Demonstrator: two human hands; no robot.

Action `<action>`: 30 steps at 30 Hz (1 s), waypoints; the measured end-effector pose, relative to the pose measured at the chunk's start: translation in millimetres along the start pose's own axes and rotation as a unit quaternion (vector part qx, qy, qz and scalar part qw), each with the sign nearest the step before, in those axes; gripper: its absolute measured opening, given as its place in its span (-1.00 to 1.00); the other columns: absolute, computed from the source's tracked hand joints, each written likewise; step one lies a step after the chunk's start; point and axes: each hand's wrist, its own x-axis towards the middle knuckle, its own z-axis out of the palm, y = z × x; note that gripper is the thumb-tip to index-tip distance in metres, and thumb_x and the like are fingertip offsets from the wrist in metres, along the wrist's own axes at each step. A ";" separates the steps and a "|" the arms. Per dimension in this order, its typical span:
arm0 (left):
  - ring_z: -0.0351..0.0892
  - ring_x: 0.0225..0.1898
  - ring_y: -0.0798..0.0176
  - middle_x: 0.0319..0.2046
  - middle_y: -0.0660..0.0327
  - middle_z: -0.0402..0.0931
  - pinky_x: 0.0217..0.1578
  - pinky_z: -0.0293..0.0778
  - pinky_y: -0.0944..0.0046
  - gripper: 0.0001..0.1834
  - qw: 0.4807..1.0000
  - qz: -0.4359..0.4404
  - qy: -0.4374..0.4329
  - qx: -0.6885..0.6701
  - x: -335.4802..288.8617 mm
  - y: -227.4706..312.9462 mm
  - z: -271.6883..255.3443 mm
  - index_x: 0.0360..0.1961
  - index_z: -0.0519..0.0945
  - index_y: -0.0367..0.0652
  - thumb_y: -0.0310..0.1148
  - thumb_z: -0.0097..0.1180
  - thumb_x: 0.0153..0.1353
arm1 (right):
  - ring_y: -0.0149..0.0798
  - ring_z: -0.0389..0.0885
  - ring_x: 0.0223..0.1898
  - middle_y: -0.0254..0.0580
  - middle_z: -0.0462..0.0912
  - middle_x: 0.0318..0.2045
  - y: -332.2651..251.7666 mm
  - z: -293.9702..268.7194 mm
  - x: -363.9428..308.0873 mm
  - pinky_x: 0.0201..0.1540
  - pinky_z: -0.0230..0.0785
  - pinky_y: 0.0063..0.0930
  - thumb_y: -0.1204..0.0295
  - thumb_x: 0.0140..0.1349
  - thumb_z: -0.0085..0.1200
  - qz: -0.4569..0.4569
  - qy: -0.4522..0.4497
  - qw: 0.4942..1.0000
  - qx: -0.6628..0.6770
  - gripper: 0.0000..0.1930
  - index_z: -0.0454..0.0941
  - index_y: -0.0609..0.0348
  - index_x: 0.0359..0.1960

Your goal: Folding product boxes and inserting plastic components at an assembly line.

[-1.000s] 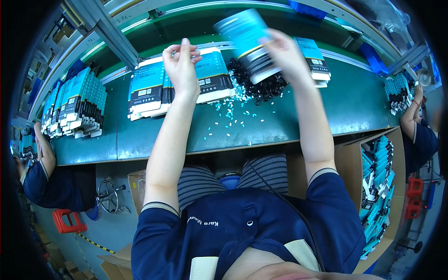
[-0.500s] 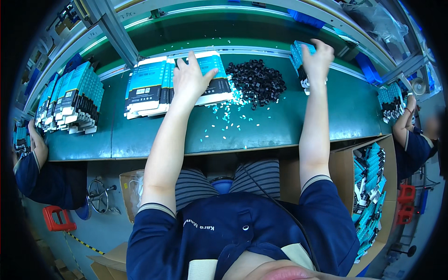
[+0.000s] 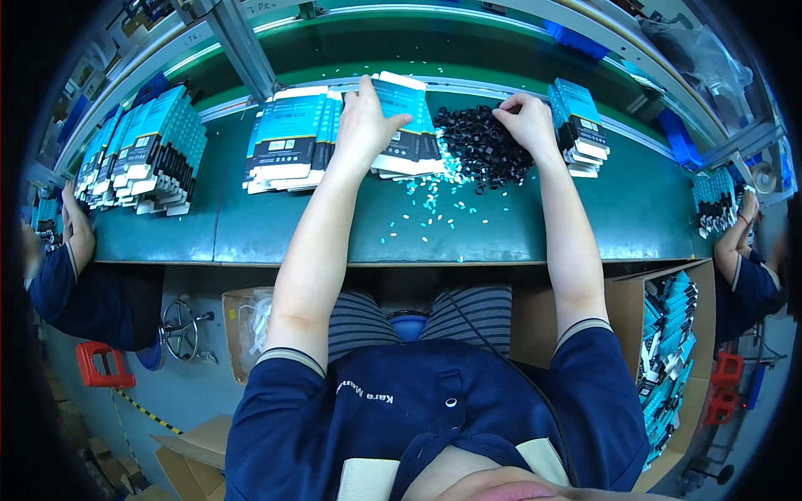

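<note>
My left hand (image 3: 365,125) rests at the left edge of a stack of flat blue and black cartons (image 3: 405,108), index finger stretched away from me and thumb spread over the top carton. Beside it on the left lies another stack of the same cartons (image 3: 288,129). My right hand (image 3: 528,123) is over the right side of a heap of small black ring-like pieces (image 3: 478,142), its thumb and fingertips drawn together. Whether a piece is between them is too small to tell. A further carton stack (image 3: 579,125) stands just right of that hand.
Small white and turquoise pellets (image 3: 430,200) lie scattered on the green table (image 3: 292,230). More cartons (image 3: 154,150) stand at the left. A cardboard box (image 3: 708,334) full of cartons is below right. Co-workers' arms show at left (image 3: 79,230) and right (image 3: 735,238).
My right hand has moved left from the right carton stack to the black heap, and its fingers have drawn together. My left hand stays at the cartons; the whole view has shifted slightly.
</note>
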 end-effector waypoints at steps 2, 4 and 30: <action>0.53 -0.01 -0.09 -0.06 -0.23 0.48 -0.01 0.44 0.13 -0.18 0.998 -0.023 -0.029 -0.049 1.8 8.8 -8.5 0.22 0.21 -0.42 -0.29 0.34 0.00 | -0.17 0.67 -0.39 -0.09 0.67 -0.48 3.0 -2.1 1.9 -0.23 0.50 -0.38 0.37 -0.08 0.30 -0.003 0.014 1.000 0.021 -0.79 0.65 0.24 -0.45; 0.55 -0.03 -0.05 -0.09 -0.19 0.51 -0.04 0.45 0.15 -0.23 0.984 -0.032 -0.054 -0.166 11.1 -2.7 -5.6 0.21 0.21 -0.45 -0.32 0.29 0.05 | -0.20 0.68 -0.39 -0.10 0.67 -0.48 0.2 -4.8 0.7 -0.24 0.50 -0.40 0.36 -0.07 0.30 0.004 0.014 0.999 0.031 -0.79 0.66 0.23 -0.44; 0.55 -0.10 0.30 -0.11 0.16 0.48 -0.07 0.52 0.25 -0.64 0.733 -0.148 -0.250 -0.615 -31.1 57.3 8.2 0.05 0.36 -0.22 -0.48 0.04 0.21 | -0.42 0.61 -0.28 -0.14 0.67 -0.32 -54.5 3.0 -25.3 -0.17 0.47 -0.61 0.57 0.10 0.19 0.010 -0.042 0.871 0.489 -0.79 0.65 0.29 -0.20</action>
